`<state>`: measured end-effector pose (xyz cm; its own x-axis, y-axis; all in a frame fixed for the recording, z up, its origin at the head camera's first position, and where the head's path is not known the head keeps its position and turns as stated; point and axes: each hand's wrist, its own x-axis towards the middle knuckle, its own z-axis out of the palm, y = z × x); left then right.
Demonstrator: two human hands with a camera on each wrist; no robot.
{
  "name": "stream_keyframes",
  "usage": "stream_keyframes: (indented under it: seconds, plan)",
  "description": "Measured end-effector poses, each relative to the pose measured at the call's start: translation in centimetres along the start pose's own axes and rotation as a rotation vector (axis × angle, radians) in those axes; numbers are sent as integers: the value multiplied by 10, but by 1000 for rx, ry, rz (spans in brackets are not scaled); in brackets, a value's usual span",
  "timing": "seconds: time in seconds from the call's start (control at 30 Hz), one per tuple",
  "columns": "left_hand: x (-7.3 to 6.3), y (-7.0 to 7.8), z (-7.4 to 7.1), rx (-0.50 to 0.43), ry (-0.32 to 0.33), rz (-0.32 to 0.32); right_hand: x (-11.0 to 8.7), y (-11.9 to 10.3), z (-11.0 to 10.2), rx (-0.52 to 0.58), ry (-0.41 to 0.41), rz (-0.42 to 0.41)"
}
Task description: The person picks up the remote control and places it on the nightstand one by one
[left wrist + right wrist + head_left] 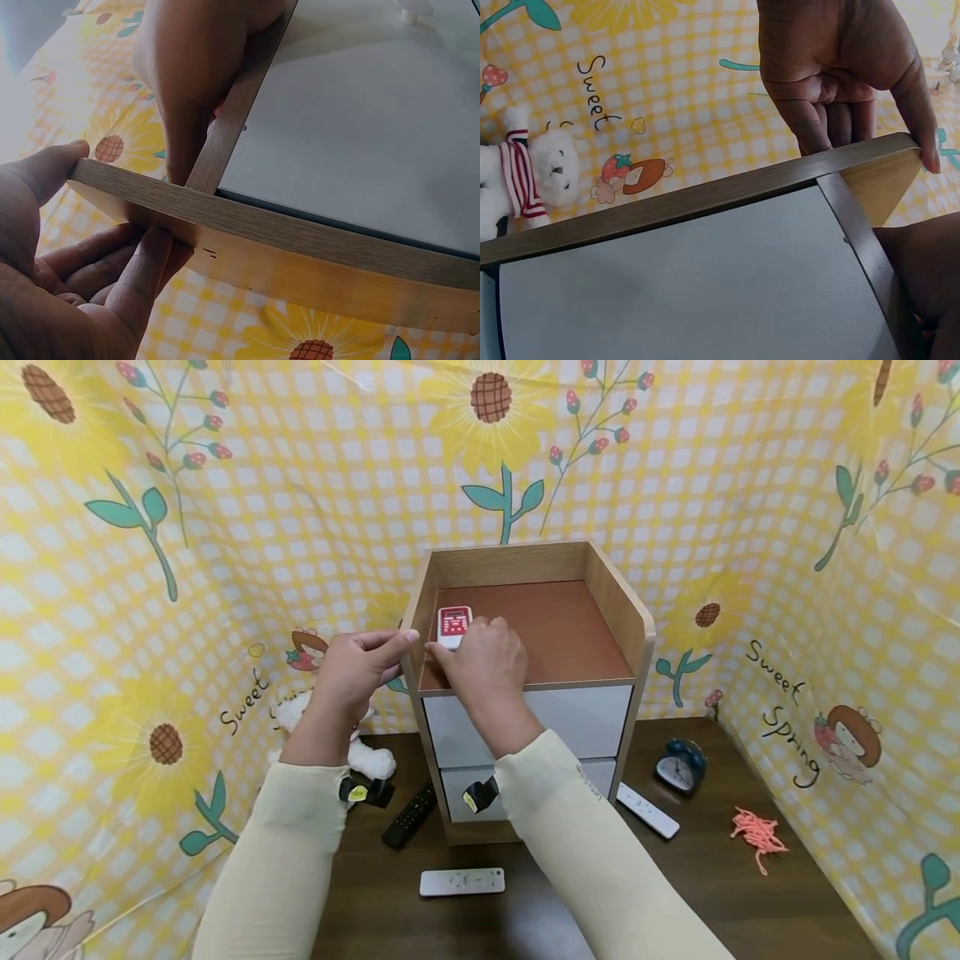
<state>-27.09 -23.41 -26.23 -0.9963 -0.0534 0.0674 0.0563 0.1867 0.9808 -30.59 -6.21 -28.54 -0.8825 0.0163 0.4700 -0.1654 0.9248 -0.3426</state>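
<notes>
- Red-and-white calculator (454, 623): on the cabinet (517, 566), at the left of its brown top (570, 627), just beside the left side panel (423, 597).
- Right hand (491, 664): over the front left of the cabinet top, at the calculator's right and near edges; fingers curled, thumb stretched leftward along the calculator's near end; fingertips hidden, firm hold on the calculator impossible to tell.
- Left hand (347, 675): pinched on the front upper corner of the cabinet's left side panel, thumb over the top edge, fingers against the outer face; gap no wider than the board.
- Counted on and in the cabinet: one calculator, two white drawer fronts (577, 718).
- Counted around the cabinet, on the brown table (405, 927): three remotes, one white (462, 882) in front, one white (648, 811) at right, one black (409, 816) at front left; one alarm clock (681, 767) and one tangle of pink yarn (757, 837) at right; one plush bear (544, 180) at left.
- Edges: raised walls at the cabinet's left, right and back; low lip along its front.
- Room: bare brown top from the right hand to the cabinet's right wall; tight space between the calculator and the left side panel.
</notes>
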Motion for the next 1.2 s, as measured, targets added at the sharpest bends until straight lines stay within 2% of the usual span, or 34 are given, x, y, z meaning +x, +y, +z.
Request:
stream_keyframes:
  seconds: [0.73, 0.9, 1.03, 1.2]
  plan:
    - [-3, 2, 0, 24, 1, 21, 0, 3, 2, 17, -39, -32]
    - [-2, 1, -1, 22, -6, 23, -3, 5, -1, 51, -43, -42]
    - [-1, 0, -1, 17, -13, 23, -13, 12, -5, 169, 3, -72]
    - [0, -1, -2, 16, -13, 14, -34, 35, -13, 433, 151, -144]
